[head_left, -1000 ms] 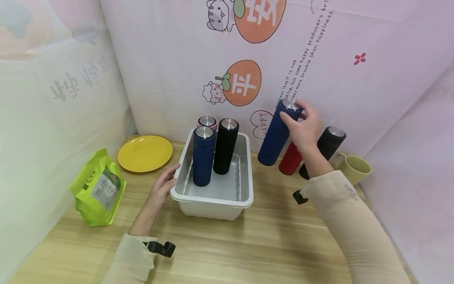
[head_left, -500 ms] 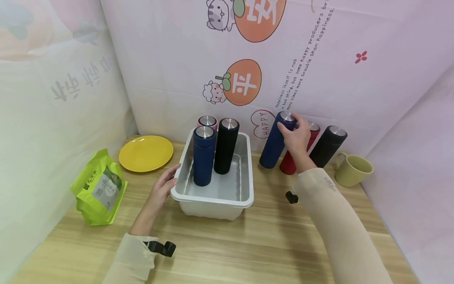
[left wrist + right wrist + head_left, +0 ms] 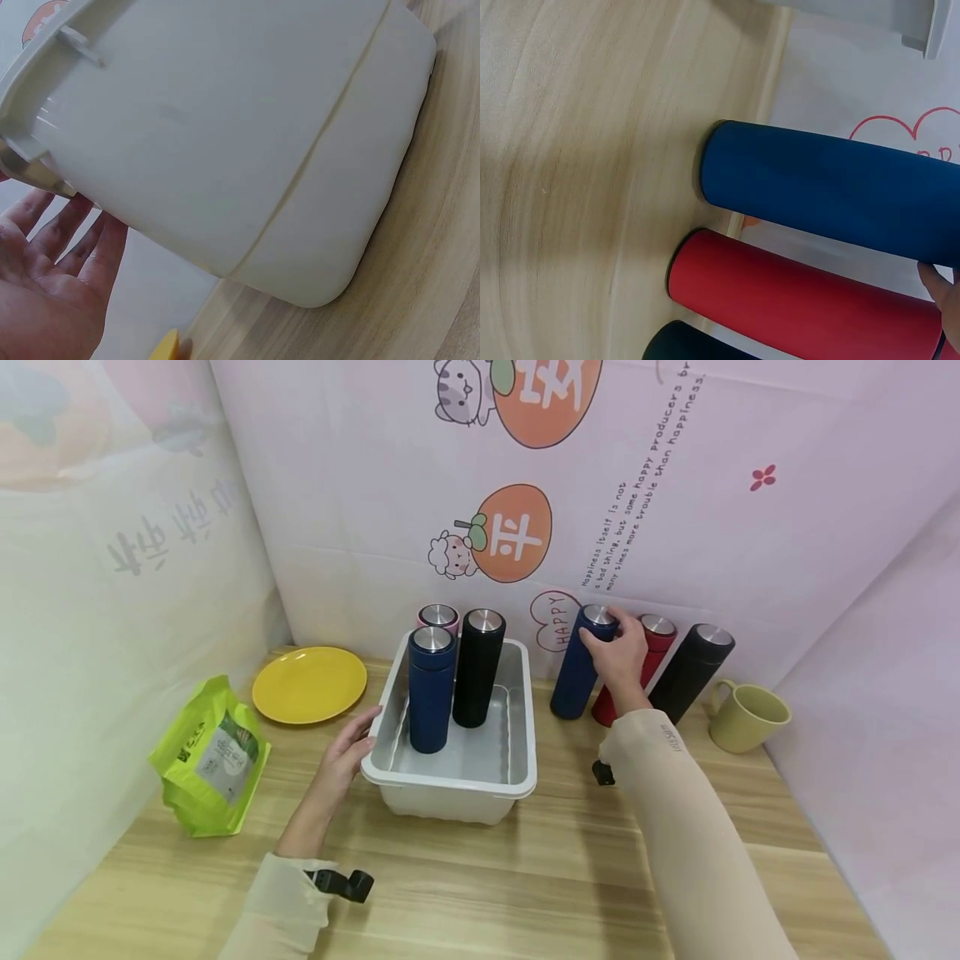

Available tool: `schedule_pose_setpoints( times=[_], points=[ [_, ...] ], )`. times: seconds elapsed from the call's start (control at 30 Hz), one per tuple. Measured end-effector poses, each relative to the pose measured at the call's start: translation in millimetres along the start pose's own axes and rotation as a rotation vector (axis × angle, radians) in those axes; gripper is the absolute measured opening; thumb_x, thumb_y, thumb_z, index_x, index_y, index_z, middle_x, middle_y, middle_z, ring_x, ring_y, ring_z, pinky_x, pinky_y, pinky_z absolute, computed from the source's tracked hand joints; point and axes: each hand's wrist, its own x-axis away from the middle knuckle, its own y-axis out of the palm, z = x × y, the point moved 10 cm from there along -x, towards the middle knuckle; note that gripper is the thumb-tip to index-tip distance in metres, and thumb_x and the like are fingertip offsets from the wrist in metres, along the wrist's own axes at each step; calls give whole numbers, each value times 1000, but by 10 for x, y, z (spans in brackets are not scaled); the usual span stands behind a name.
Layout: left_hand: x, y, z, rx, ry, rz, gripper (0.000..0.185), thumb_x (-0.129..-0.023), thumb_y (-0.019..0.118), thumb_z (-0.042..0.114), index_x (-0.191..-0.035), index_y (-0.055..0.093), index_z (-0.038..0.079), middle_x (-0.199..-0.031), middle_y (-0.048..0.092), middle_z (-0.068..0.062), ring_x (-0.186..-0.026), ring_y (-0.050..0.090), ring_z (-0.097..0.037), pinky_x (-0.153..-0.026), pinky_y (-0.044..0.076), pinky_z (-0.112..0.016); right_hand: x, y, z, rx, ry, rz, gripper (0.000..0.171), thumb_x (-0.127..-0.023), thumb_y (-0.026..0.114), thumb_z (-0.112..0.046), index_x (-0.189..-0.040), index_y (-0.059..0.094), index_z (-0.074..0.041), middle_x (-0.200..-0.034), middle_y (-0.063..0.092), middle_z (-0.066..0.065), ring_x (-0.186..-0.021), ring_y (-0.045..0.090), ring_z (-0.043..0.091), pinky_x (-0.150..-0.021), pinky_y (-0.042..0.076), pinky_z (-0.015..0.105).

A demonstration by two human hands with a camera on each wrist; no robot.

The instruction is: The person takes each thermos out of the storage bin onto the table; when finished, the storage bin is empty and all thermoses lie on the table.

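Right hand: fingers curled round the top of a blue flask, which stands upright on the wooden table just right of the tub, beside a red flask and a black flask.
Left hand: fingers straight, resting against the left wall of the white tub.
Tub contents: blue flask, black flask, pink flask, all upright.
Also present: yellow plate, green bag, mug.

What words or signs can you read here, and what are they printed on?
"HAPPY": in a heart outline on the backdrop.
"Happiness itself is not...": slanted line on the backdrop; the rest is too small to read.
Chinese characters on the orange fruit: not read.
Green bag label: too small.
Right sleeve lettering: too small.
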Motion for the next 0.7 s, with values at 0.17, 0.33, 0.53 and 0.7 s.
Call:
schedule_pose_setpoints(
  times=[0.17,0.33,0.53,0.7],
  points=[
    [-4,-1,-12,4,-1,6,47,-100,39,1,-144,31,-13,-150,29,-28,-130,35,-27,-95,41,-23,9,13,11,-17,3,3,57,-87,74,-27,-137,55,-9,-131,50,14,-116,48,29,-98,42,39],
    [-5,22,-14,3,1,-2,47,-100,39,1,-144,31,-13,-151,28,-28,-132,32,-31,-96,40,-22,27,34,39,-26,11,1,56,-87,74,-26,-137,55,-9,-132,50,14,-116,47,29,-98,42,39],
    [-2,37,-22,5,-5,-9,48,-100,39,2,-145,30,-12,-152,27,-27,-135,29,-32,-98,37,-23,19,38,62,-38,17,5,57,-87,73,-26,-137,54,-9,-133,49,14,-117,47,29,-99,42,39],
    [-3,18,-2,3,-9,-1,48,-100,38,2,-146,30,-12,-152,27,-26,-136,28,-32,-99,36,-23,19,63,68,-36,41,-26,59,-88,72,-27,-141,50,-9,-136,47,15,-119,46,29,-99,42,40]
  ],
)
